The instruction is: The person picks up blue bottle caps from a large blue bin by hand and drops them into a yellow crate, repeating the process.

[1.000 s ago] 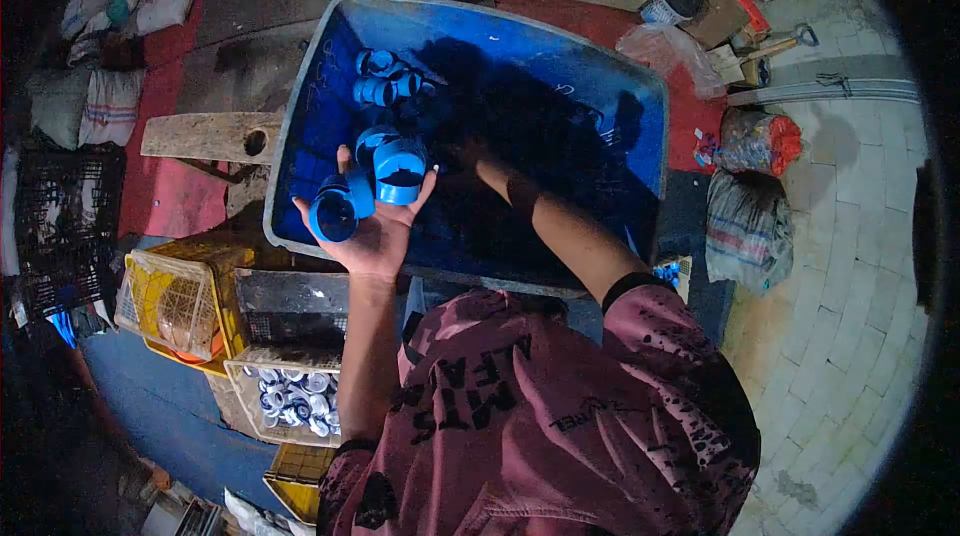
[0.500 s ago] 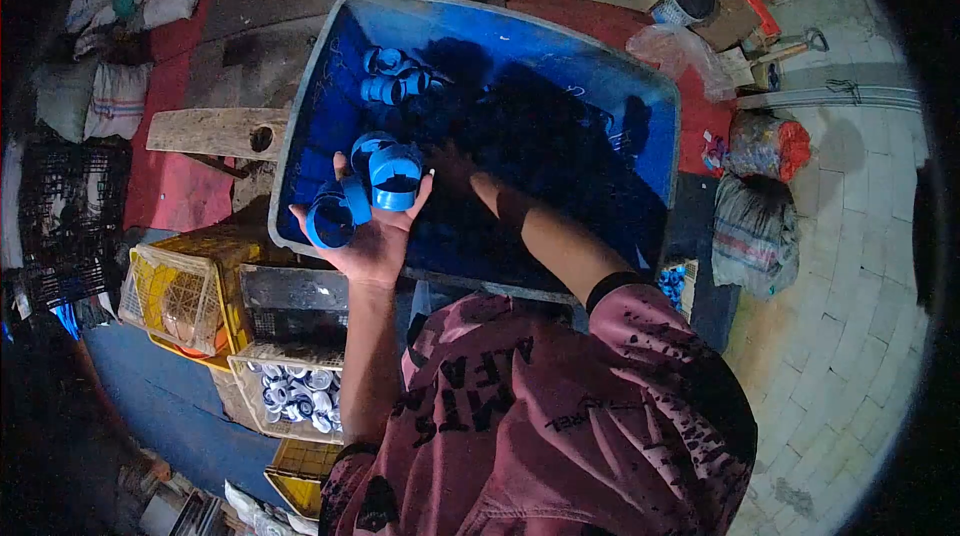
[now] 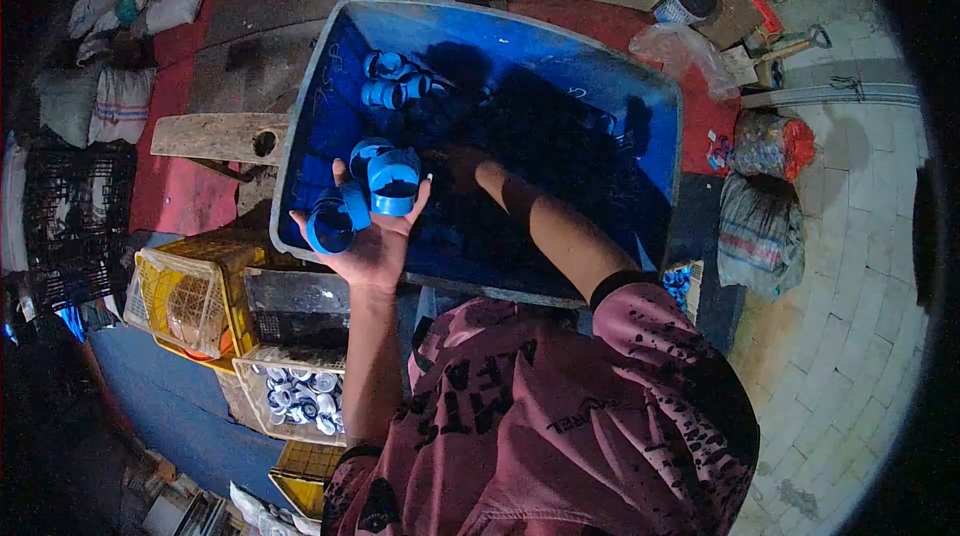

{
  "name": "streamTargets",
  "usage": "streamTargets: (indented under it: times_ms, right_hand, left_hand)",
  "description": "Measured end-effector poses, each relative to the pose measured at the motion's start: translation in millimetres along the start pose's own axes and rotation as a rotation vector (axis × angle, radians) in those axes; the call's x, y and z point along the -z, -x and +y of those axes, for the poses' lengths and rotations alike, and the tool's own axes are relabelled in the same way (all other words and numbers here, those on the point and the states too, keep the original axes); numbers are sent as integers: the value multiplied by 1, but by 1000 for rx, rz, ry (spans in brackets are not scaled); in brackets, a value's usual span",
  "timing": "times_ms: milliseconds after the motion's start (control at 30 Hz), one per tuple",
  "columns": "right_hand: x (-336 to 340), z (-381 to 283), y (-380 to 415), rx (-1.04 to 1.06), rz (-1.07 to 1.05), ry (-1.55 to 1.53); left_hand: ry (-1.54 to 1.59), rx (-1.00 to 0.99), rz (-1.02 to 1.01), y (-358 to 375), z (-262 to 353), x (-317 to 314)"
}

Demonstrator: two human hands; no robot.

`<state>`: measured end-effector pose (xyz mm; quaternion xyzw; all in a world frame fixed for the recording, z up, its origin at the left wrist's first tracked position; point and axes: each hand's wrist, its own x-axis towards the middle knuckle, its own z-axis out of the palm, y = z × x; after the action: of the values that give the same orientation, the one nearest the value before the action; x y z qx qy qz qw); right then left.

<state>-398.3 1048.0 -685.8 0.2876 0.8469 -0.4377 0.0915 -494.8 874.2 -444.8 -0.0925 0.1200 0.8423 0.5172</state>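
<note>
Several blue plastic rings (image 3: 393, 183) rest on my left hand (image 3: 374, 254), palm up with the fingers curled around them, over the near left part of a big blue bin (image 3: 325, 86). My right hand (image 3: 455, 168) reaches down into the bin's dark shadow, right of the held rings; its fingers are too dark to make out. More blue rings (image 3: 395, 79) lie in the bin's far left corner. Dark shadow hides much of the bin's inside.
Left of my left forearm are a yellow crate (image 3: 240, 286) and a crate of white-and-blue rings (image 3: 300, 399). A wooden board (image 3: 215, 136) adjoins the bin's left side. Sacks (image 3: 760, 236) stand at the right.
My right hand has sunk slightly deeper into the shadow of the bin. My left hand still holds the rings in nearly the same place.
</note>
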Motion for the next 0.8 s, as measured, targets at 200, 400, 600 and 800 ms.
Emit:
streamTargets:
  times_ms: [200, 400, 600, 800]
  right_hand:
    - [6, 4, 10, -7, 97, -143]
    - [41, 17, 40, -29, 135, -393]
    - [79, 0, 74, 68, 223, -702]
    - [122, -97, 136, 228, 304, -1429]
  left_hand:
    - [-5, 5, -30, 0, 1, 1]
    - [31, -27, -15, 1, 2, 2]
    - [52, -36, 52, 1, -1, -2]
    - [34, -71, 63, 0, -4, -6]
